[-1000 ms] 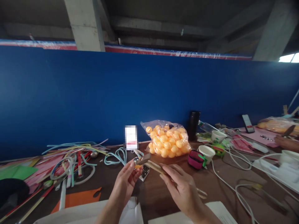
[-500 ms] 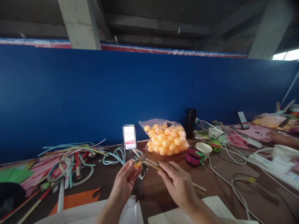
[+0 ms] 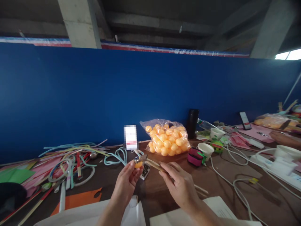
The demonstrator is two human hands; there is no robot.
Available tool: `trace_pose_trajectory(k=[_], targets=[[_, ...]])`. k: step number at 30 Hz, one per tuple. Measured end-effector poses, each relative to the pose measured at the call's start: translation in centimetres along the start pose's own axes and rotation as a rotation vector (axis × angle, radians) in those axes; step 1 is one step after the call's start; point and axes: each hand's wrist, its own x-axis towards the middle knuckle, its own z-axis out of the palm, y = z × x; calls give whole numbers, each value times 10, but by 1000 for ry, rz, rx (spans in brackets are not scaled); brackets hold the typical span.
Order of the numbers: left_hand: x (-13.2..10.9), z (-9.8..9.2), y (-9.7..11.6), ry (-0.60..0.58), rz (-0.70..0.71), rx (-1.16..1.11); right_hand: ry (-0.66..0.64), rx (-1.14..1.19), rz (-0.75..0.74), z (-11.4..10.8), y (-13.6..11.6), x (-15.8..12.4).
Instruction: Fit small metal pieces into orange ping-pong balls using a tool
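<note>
My left hand [image 3: 127, 182] is raised over the brown table, its fingertips pinching a small orange piece with a metal clip [image 3: 138, 162] at the end of wooden sticks. My right hand [image 3: 180, 185] grips those wooden sticks [image 3: 154, 164], which run back under its palm to the right. Both hands are closed on what they hold. Just below the clip lies a small box of metal clips [image 3: 145, 171].
A clear bag of orange balls [image 3: 167, 142] stands behind the hands. Coloured strips and cords [image 3: 72, 158] cover the table's left. A pink pouch [image 3: 195, 157], paper cups [image 3: 205, 150], a black bottle [image 3: 192, 123] and white cables [image 3: 235, 185] lie right. Another person's hand [image 3: 281, 138] shows far right. White paper [image 3: 91, 213] lies near me.
The view has shifted slightly. My left hand's fingers have closed a little tighter round the orange piece at the stick's end; both hands stay in nearly the same place.
</note>
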Motion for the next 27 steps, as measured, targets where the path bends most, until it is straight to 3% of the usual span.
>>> trace_pose_trajectory(k=[27], targets=[[1,2,0,31,1,3,8,19,-18,6,1,0]])
